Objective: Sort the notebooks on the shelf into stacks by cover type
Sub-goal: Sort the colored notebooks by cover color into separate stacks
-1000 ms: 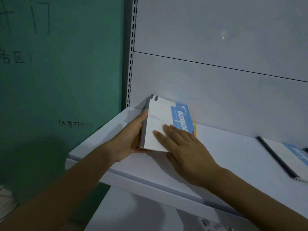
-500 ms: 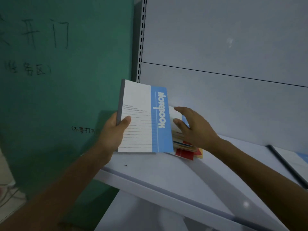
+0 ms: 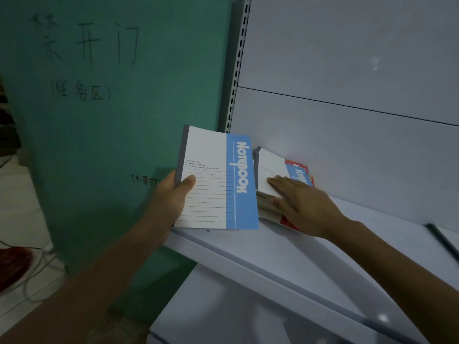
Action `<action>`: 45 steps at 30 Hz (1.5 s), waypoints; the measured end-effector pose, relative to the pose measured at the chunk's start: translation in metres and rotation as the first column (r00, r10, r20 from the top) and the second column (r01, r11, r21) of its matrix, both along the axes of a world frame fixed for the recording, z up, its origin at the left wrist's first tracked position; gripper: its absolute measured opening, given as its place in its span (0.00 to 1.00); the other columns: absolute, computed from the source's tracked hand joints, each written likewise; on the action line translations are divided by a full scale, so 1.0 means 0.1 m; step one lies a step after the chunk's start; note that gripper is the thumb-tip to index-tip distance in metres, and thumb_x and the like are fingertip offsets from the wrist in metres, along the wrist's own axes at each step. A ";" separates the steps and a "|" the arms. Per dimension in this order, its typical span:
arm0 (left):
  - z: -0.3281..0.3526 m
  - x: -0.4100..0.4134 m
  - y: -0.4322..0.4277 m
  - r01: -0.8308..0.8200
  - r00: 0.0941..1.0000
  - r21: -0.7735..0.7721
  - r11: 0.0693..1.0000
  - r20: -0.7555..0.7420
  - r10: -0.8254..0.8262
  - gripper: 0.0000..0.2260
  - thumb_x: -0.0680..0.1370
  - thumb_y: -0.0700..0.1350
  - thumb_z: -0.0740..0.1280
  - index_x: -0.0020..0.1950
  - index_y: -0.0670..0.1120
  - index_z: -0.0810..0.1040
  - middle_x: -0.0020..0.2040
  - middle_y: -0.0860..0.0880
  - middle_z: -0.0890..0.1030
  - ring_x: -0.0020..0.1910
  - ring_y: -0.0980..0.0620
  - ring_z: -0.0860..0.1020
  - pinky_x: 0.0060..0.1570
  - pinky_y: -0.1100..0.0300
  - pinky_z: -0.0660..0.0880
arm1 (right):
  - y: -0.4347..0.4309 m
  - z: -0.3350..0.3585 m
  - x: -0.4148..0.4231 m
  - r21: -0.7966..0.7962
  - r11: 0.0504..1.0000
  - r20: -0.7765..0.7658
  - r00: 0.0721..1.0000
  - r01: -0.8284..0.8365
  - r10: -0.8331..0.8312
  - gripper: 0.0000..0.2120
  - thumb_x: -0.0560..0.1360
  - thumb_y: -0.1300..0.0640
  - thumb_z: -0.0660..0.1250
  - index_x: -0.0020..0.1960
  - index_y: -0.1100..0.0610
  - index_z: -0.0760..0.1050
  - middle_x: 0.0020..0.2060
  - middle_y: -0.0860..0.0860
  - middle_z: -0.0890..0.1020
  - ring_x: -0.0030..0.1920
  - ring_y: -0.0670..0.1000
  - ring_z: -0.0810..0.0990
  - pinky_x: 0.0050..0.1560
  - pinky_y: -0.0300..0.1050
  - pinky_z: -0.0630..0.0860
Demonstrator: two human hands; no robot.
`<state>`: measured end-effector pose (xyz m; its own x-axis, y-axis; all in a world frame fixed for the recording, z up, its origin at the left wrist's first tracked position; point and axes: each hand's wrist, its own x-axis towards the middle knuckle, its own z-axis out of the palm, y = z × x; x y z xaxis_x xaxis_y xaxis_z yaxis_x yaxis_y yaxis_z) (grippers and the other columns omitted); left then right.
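My left hand (image 3: 171, 199) grips a white and blue notebook (image 3: 216, 180) by its grey spine, thumb on the cover, and holds it upright over the shelf's left end. Just right of it a stack of notebooks (image 3: 278, 170) lies on the white shelf (image 3: 285, 247); its top one has the same white and blue cover, and red and yellow covers show below. My right hand (image 3: 300, 202) rests on that stack with fingers spread flat over the top cover and the front edge.
A dark-spined notebook edge (image 3: 442, 240) lies at the shelf's far right. A green board (image 3: 119, 115) with handwriting stands left of the shelf upright (image 3: 236, 70). Cables and a red object (image 3: 12, 266) lie on the floor at lower left.
My left hand has lifted the top white and blue notebook off the stack and turned it upright. My right hand rose from the stack and now lies flat on it again.
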<state>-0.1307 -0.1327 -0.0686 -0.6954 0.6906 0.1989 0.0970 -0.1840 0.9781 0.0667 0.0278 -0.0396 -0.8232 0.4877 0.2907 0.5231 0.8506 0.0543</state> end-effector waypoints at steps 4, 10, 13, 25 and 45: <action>-0.01 0.00 -0.04 -0.013 1.000 0.022 1.000 -0.001 0.013 0.07 0.82 0.45 0.59 0.56 0.53 0.75 0.50 0.57 0.81 0.50 0.56 0.79 0.50 0.57 0.76 | 0.08 -0.02 0.08 0.017 1.000 -0.182 0.983 -0.018 0.021 0.19 0.82 0.53 0.49 0.73 0.51 0.61 0.61 0.54 0.76 0.53 0.53 0.77 0.49 0.44 0.71; -0.07 0.07 -0.02 0.021 1.000 0.024 1.000 -0.012 -0.020 0.08 0.82 0.43 0.59 0.58 0.52 0.75 0.53 0.54 0.82 0.53 0.52 0.80 0.56 0.53 0.76 | -0.13 0.21 0.12 0.079 0.986 -0.653 0.740 -0.145 0.161 0.16 0.82 0.58 0.53 0.68 0.59 0.67 0.41 0.53 0.79 0.31 0.46 0.76 0.30 0.38 0.73; -0.07 0.20 0.04 0.058 0.998 0.055 0.997 -0.012 -0.058 0.08 0.82 0.43 0.59 0.54 0.53 0.76 0.51 0.52 0.82 0.52 0.51 0.80 0.55 0.52 0.77 | -0.44 0.23 0.04 0.292 0.941 -0.542 0.782 -0.169 0.309 0.20 0.78 0.59 0.57 0.69 0.56 0.64 0.43 0.56 0.82 0.34 0.54 0.81 0.34 0.46 0.80; 0.11 0.57 0.07 0.146 0.988 0.305 0.941 -0.091 -0.124 0.07 0.78 0.53 0.58 0.52 0.58 0.73 0.42 0.70 0.81 0.46 0.70 0.79 0.40 0.75 0.73 | -0.71 -0.26 0.03 0.481 0.844 -0.200 0.907 -0.238 0.370 0.27 0.79 0.42 0.55 0.71 0.57 0.66 0.70 0.57 0.70 0.70 0.57 0.67 0.68 0.53 0.64; 0.01 0.93 0.38 0.413 0.891 0.244 0.877 -0.310 -0.333 0.13 0.77 0.44 0.61 0.59 0.58 0.69 0.50 0.71 0.79 0.54 0.68 0.77 0.45 0.73 0.74 | -0.44 -0.31 0.64 -0.556 0.763 -0.774 0.539 -0.328 -0.332 0.11 0.73 0.45 0.56 0.50 0.49 0.71 0.45 0.32 0.80 0.47 0.36 0.78 0.43 0.35 0.73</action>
